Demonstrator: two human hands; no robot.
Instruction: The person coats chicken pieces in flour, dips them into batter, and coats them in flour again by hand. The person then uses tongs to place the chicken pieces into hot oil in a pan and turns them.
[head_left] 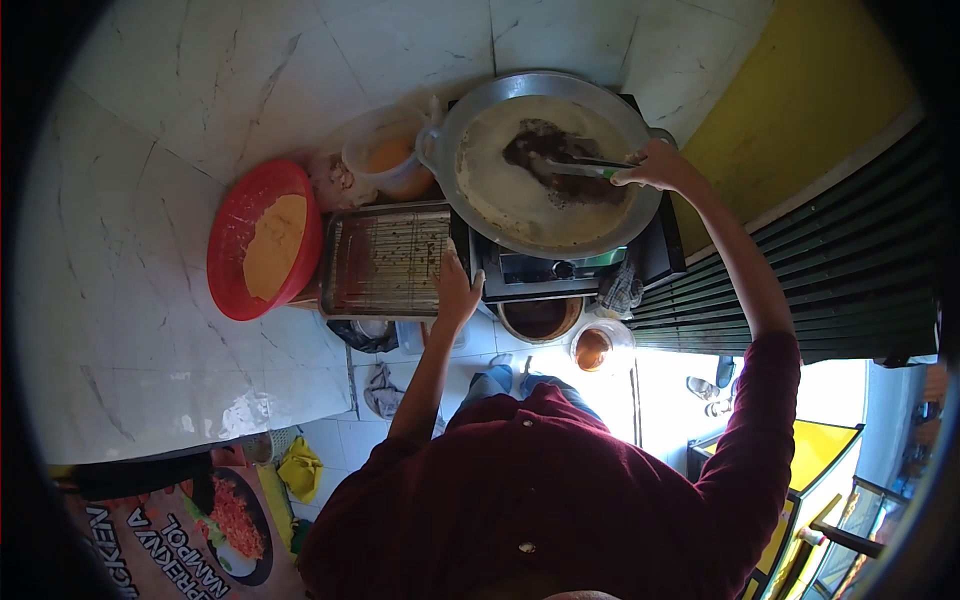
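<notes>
My right hand [655, 168] is closed around metal tongs [590, 165]. Their tips reach into a large wok [470, 215] filled with foamy, bubbling oil, where a dark patch shows in the froth. What lies between the tips is too unclear to make out. My left hand [457, 290] rests with fingers apart where a metal tray with a wire rack [385, 260] meets the stove [490, 275]. Crumbs are scattered on the rack.
Left of the tray is a red basin [222, 245] of flour-like powder. Behind the tray stands a clear container [385, 155] with orange liquid. Under the stove sit a round pot [540, 318] and a bucket [610, 340]. A dark ribbed shutter [780, 270] flanks the right side.
</notes>
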